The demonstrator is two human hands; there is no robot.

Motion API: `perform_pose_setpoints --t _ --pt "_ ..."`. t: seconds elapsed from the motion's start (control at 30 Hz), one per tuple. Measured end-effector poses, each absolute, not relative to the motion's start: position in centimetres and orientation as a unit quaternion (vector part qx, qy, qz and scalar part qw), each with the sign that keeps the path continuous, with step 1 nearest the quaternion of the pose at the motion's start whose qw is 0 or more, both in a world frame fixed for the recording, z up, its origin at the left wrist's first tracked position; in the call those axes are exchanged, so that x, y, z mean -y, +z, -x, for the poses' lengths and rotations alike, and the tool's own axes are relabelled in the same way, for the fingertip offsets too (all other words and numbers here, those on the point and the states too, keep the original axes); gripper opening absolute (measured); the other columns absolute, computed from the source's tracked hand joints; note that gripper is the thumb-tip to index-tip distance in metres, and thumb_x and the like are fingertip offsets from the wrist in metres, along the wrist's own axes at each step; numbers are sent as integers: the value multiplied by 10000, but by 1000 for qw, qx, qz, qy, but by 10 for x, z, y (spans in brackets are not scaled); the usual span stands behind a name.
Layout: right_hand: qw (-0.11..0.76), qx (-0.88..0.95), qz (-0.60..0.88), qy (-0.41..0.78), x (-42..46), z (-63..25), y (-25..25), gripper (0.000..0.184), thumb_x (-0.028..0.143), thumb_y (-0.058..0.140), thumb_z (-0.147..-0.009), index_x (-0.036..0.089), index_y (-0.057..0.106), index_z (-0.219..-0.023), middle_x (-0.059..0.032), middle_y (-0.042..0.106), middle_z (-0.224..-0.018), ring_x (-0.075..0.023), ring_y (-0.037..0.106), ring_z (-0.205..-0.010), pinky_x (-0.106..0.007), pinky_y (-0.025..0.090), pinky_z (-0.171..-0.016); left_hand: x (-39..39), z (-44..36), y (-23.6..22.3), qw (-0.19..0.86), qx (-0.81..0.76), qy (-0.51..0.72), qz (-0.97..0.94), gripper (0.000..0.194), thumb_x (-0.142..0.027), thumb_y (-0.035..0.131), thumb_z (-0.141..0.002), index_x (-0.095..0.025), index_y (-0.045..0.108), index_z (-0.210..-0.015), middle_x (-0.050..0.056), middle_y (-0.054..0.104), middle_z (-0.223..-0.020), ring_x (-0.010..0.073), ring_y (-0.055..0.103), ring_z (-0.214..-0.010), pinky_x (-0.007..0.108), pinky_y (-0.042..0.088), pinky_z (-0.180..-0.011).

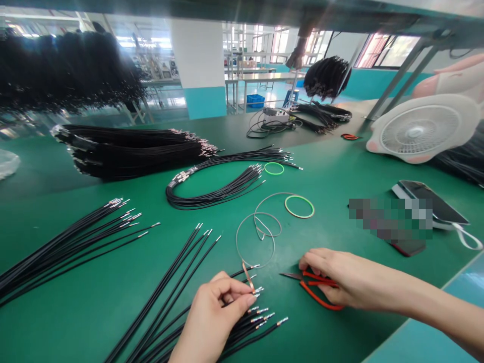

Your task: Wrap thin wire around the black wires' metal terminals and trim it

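Thumb and forefinger of my left hand (214, 310) are closed in a pinch at the silver-tipped end of a black cable. A thin copper-coloured strip (247, 276) stands up at those fingertips; whether it is pinched too I cannot tell. Below and around this hand lie more black cables (260, 337) with bare metal ends, pointing right. My right hand (336, 275) is closed around the red handles of a pair of scissors (321, 298), resting low over the table with the dark blades pointing left. A gap separates the scissors from the cable ends.
On the green table (212, 217) lie more cables (75, 242) at left and a curved bundle (185, 199) ahead. A loose thin wire (274, 247) and a green ring (299, 206) lie mid-table. A phone (410, 247) and a white fan (416, 126) are at right.
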State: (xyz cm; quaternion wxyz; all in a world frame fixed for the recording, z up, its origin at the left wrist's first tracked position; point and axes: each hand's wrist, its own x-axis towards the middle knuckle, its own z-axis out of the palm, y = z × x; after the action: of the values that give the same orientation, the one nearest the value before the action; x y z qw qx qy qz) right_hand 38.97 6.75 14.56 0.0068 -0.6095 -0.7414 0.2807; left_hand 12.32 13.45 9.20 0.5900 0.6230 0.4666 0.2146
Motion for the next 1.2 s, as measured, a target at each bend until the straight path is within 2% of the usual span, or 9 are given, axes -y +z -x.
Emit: perform_pose_setpoints --t 0.1,0.27,0.5,0.67,0.73,0.87,1.0,1.1,1.2 --pt "12 742 609 279 -68 -392 144 291 49 494 -762 182 604 -997 -67 637 -904 -182 608 -763 -268 488 -674 -133 -123 93 598 -466 207 -618 141 -303 749 -701 -175 773 -755 2 550 -710 130 514 -627 254 385 -595" --pt "80 744 595 294 -69 -397 138 481 90 464 -834 244 550 -1282 -66 640 -1030 -168 622 -824 -261 503 -720 -132 -124 93 598 -467 205 -618 164 -327 769 -682 -184 779 -761 5 564 -708 137 532 -630 251 401 -590" --pt "69 782 601 152 -73 -372 146 316 169 427 -933 210 705 -1077 -132 623 -948 -239 560 -838 -378 487 -736 -132 -122 92 602 -460 226 -612 188 -374 761 -709 -193 776 -756 6 575 -716 135 535 -632 243 405 -584" --pt "207 797 491 284 -100 -337 154 414 121 486 -933 277 555 -1310 -60 628 -1194 -211 503 -1132 -379 416 -984 -136 -117 94 612 -454 272 -588 220 -392 743 -744 -172 741 -760 -17 567 -656 99 471 -572 214 372 -536" --pt "239 792 448 340 -113 -327 150 447 99 537 -902 269 549 -1316 -47 627 -1228 -203 481 -1197 -387 378 -1035 -136 -117 96 620 -459 296 -563 249 -409 761 -722 -167 705 -740 -25 571 -615 95 472 -542 205 381 -509" --pt "284 749 420 426 -126 -321 136 372 122 563 -900 225 584 -1257 -31 703 -1059 -167 583 -1050 -349 417 -978 -134 -120 99 609 -481 357 -520 315 -439 808 -644 -180 652 -733 -35 577 -573 101 510 -497 208 431 -473" --pt "321 699 468 435 -123 -318 128 134 262 642 -878 199 706 -977 -21 710 -884 -172 605 -902 -312 461 -850 -133 -121 99 594 -500 371 -509 298 -423 800 -661 -174 685 -777 -24 617 -576 107 555 -499 206 469 -475" --pt "345 674 497 423 -121 -314 126 132 298 652 -870 194 713 -816 -16 705 -820 -168 603 -846 -305 455 -818 -135 -117 96 598 -508 353 -509 273 -402 788 -691 -166 718 -811 -17 642 -579 104 578 -512 195 486 -487" --pt "360 638 523 436 -119 -307 123 130 294 672 -848 191 721 -786 -13 699 -791 -162 616 -814 -284 459 -780 -137 -113 93 607 -506 325 -520 283 -407 777 -711 -162 725 -843 -17 653 -570 101 593 -516 189 500 -507"
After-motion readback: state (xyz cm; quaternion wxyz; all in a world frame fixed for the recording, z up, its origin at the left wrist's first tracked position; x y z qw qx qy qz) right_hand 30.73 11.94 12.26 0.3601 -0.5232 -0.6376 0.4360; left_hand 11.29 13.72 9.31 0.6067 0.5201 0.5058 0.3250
